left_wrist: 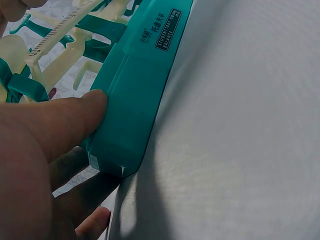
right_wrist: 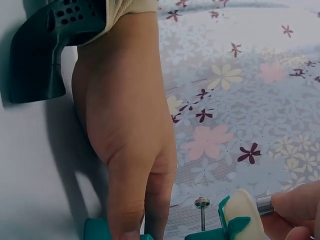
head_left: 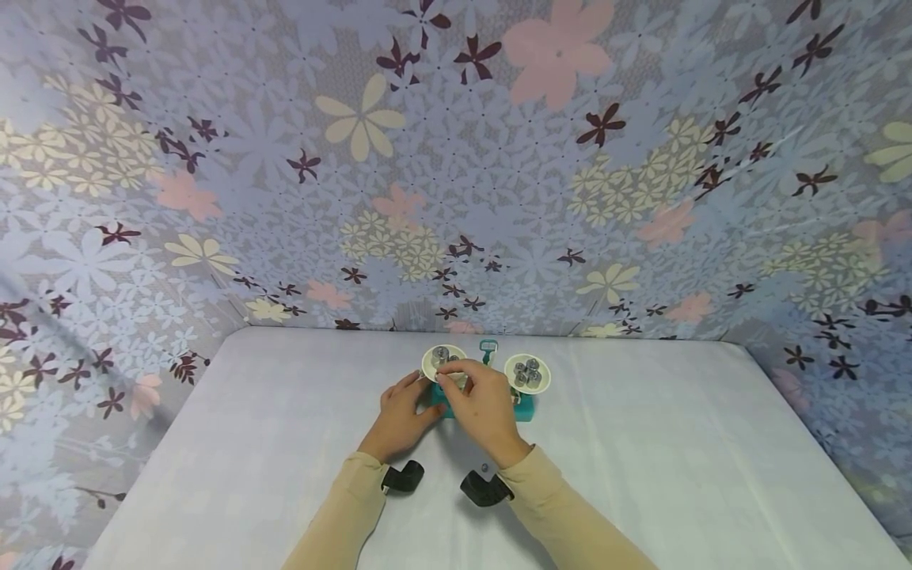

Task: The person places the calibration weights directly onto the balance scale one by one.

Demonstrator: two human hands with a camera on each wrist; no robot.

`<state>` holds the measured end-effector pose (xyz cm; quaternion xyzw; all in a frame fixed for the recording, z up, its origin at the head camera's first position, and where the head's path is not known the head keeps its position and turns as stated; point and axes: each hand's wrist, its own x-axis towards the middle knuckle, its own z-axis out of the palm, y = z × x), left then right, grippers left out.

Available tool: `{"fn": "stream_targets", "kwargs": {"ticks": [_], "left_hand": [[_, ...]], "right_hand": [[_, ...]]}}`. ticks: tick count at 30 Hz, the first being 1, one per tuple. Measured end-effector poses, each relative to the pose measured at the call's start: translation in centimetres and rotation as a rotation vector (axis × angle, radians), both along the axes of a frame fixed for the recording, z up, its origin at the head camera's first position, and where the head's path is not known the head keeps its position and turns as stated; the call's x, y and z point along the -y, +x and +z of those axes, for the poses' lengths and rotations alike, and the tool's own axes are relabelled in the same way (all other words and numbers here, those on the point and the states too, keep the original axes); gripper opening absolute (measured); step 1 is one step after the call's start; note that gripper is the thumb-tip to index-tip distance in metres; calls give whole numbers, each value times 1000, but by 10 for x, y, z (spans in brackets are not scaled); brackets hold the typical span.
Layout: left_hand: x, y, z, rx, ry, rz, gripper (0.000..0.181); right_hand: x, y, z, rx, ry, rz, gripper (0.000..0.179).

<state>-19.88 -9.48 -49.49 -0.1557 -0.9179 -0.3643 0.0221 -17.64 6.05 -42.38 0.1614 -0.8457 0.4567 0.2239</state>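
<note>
A teal student tray balance [head_left: 525, 408] with cream parts stands on the table. My left hand [head_left: 404, 416] grips its left end; in the left wrist view the thumb [left_wrist: 82, 112] lies on the front of the base, with fingers behind the end. Over the left pan [head_left: 427, 366], my right hand [head_left: 486, 404] pinches a small silver metal weight [right_wrist: 264, 204], seen beside a cream disc in the right wrist view. More silver weights [head_left: 441, 353] stand in that pan, partly hidden by the right hand. The right pan [head_left: 545, 378] holds several silver weights [head_left: 528, 372].
A small silver piece [head_left: 484, 468] lies on the white tabletop [head_left: 663, 459] near my right wrist. Black wrist mounts [head_left: 404, 476] project from both sleeves. Flower-patterned fabric [head_left: 484, 198] rises behind the table. The balance's teal pointer frame [head_left: 488, 347] stands between the pans.
</note>
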Motion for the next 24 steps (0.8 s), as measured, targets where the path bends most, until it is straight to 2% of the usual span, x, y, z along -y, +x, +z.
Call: {"fn": "stream_targets", "kwargs": {"ticks": [24], "left_hand": [[1, 0, 1, 4, 6, -9, 62]], "right_hand": [[5, -9, 0, -27, 88, -35, 9]]}}
